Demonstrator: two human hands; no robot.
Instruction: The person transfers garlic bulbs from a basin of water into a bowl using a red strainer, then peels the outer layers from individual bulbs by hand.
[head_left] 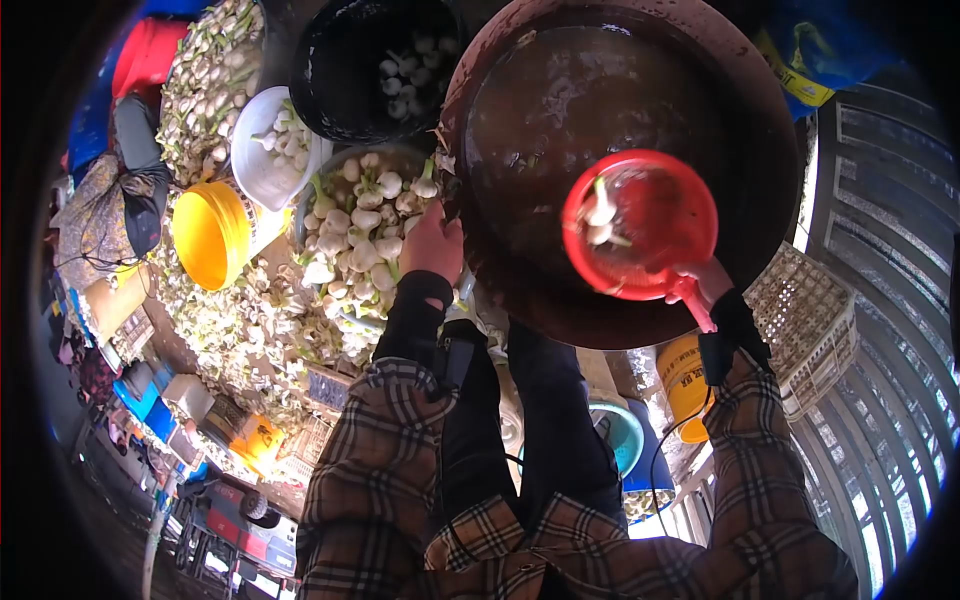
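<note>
Right hand [708, 282] clasps the red scoop [640, 225] by its handle, over the big basin [760, 150]; keep it level. Left hand [432, 245], curled, rests on the basin's rim beside a bowl of bulbs [365, 215]

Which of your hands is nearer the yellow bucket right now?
Left. The left hand rests by the garlic bowl, just beside the yellow bucket. The right hand holds the red scoop over the big basin, farther off.

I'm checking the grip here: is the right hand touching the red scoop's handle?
Touching. The head view shows the right hand wrapped around the handle of the red scoop, with no gap between them, holding it over the big brown basin.
</note>
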